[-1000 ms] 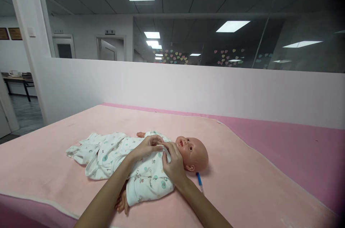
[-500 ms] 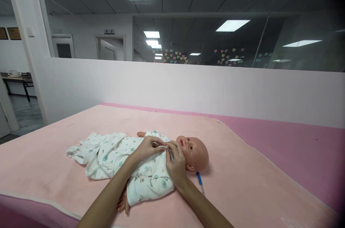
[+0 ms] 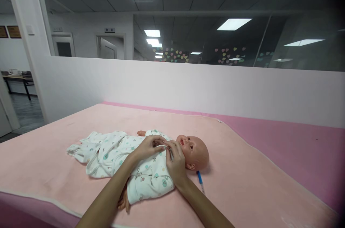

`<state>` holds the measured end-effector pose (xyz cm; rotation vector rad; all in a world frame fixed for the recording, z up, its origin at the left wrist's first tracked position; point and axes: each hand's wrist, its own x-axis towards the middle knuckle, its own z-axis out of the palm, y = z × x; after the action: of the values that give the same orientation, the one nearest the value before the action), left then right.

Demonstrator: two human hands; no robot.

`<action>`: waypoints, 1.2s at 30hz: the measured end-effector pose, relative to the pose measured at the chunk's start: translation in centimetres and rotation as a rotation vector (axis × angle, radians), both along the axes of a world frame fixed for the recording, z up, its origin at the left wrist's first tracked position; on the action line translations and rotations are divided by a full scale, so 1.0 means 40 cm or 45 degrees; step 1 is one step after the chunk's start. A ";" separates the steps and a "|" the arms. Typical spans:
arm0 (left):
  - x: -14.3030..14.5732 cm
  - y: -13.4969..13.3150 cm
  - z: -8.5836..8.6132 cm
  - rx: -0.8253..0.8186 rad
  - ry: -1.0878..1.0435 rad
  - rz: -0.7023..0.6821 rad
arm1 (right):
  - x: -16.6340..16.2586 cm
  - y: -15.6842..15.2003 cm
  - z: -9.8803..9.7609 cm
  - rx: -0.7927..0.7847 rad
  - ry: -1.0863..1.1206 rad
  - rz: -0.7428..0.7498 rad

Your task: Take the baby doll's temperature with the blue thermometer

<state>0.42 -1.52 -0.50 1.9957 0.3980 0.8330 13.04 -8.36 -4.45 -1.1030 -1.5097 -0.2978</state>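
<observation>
1. Dressing looks mostly done: the baby doll point(image 3: 192, 150) lies on its back at centre frame, head toward the right, already inside the white printed romper point(image 3: 126, 158), sleeves and legs filled or laid out.
2. Left hand point(image 3: 147, 147) sits on the doll's chest just below the chin, fingers curled narrow and pinching the romper's neckline fabric.
3. Right hand point(image 3: 176, 165) is touching the same neckline from the lower side, thumb and fingers closed on the collar edge, wrist lying beside the doll's ear.
4. Both hands meet at the collar, so the top closure appears to be what's being worked; cannot tell if a snap or tie is there, too small to read.
5. Romper front below the chest looks closed in this view. Leg end at centre left lies loose and rumpled on the pink blanket point(image 3: 242, 170).
6. One bare doll hand point(image 3: 123, 202) sticks out of the near sleeve at lower centre.
7. Blue pen point(image 3: 199, 181) lies on the blanket just right of the right wrist, untouched.
8. Left to do, by judgement: finish the neck closure, straighten the legs.
</observation>
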 end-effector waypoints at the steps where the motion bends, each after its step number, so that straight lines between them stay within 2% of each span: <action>1: -0.001 0.000 0.000 -0.017 0.001 -0.008 | 0.000 0.000 0.000 -0.009 0.003 0.010; 8: -0.008 0.003 -0.003 -0.139 -0.015 -0.062 | 0.000 -0.001 0.004 -0.036 0.010 0.067; 13: -0.014 0.005 0.001 -0.243 -0.004 -0.149 | -0.001 -0.001 0.002 -0.015 0.007 0.030; 26: -0.015 0.013 -0.011 -0.363 -0.086 -0.103 | 0.001 -0.001 -0.003 0.013 0.093 -0.065; 36: -0.019 0.011 -0.008 -0.515 -0.110 -0.073 | 0.005 0.000 -0.006 -0.036 -0.154 -0.043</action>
<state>-0.33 -1.06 -0.81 1.5850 0.4203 0.7338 13.24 -8.38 -4.69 -1.1509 -1.6078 -0.3729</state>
